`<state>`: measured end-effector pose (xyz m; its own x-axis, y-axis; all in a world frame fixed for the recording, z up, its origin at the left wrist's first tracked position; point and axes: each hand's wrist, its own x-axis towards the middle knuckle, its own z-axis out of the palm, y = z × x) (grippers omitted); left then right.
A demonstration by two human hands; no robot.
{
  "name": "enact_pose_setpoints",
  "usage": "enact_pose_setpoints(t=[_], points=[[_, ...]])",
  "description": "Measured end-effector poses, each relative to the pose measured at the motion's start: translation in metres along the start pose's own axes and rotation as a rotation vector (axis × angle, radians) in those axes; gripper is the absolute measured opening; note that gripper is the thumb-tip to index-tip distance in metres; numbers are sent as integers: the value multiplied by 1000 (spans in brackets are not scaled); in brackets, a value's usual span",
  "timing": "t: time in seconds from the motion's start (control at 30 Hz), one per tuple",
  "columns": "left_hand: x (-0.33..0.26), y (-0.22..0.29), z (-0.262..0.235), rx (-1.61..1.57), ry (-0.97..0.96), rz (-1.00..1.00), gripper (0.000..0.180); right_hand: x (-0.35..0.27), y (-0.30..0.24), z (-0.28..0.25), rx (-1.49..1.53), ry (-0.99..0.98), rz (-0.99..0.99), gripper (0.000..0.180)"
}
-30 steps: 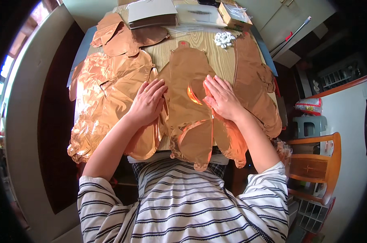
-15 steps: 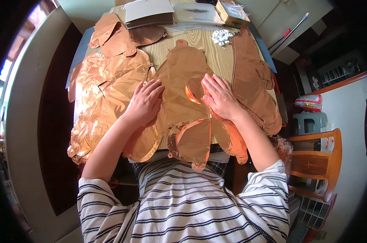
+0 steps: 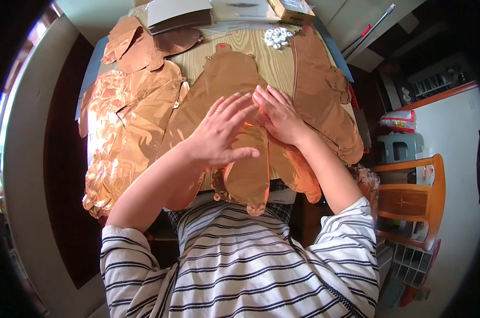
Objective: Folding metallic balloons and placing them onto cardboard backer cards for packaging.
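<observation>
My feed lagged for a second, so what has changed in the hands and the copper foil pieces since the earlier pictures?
The left hand slid right across the flat copper-coloured foil balloon until its fingertips meet the right hand, which stayed pressed flat on it. Neither hand grasps anything. The crumpled copper foil pile, the white bow and the wooden table lie unchanged.

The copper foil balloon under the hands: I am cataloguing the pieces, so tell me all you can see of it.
The copper foil balloon lies flat and deflated on the wooden table, shiny and creased, with a small neck tab at its far end. Its near end hangs over the table edge. The left hand and right hand press flat on its middle.
</observation>
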<state>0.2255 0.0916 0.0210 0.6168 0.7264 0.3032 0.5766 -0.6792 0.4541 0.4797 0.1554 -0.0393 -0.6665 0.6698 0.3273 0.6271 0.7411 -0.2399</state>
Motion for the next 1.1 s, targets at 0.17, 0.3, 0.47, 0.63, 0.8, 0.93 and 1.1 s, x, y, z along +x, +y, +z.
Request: enact_pose_setpoints(t=[0.17, 0.3, 0.47, 0.63, 0.8, 0.93, 1.1], points=[[-9, -14, 28, 225, -77, -8, 99, 0, -1, 0, -32, -20, 15, 58], [-14, -19, 30, 265, -105, -23, 100, 0, -1, 1, -27, -23, 25, 59], [-13, -20, 29, 267, -104, -26, 100, 1, -9, -16, 105, 220, 30, 54], [-12, -17, 31, 234, -111, -32, 100, -71, -65, -113, 65, 426, 472, 30], [-14, -17, 31, 234, -112, -49, 100, -164, -95, -127, -24, -177, 1169, 52], [-13, -17, 32, 223, -111, -39, 100, -211, -90, -74, 683, 132, 1171, 38], [-12, -15, 29, 231, -128, -50, 100, -114, -151, -97, 658, 412, 608, 7]])
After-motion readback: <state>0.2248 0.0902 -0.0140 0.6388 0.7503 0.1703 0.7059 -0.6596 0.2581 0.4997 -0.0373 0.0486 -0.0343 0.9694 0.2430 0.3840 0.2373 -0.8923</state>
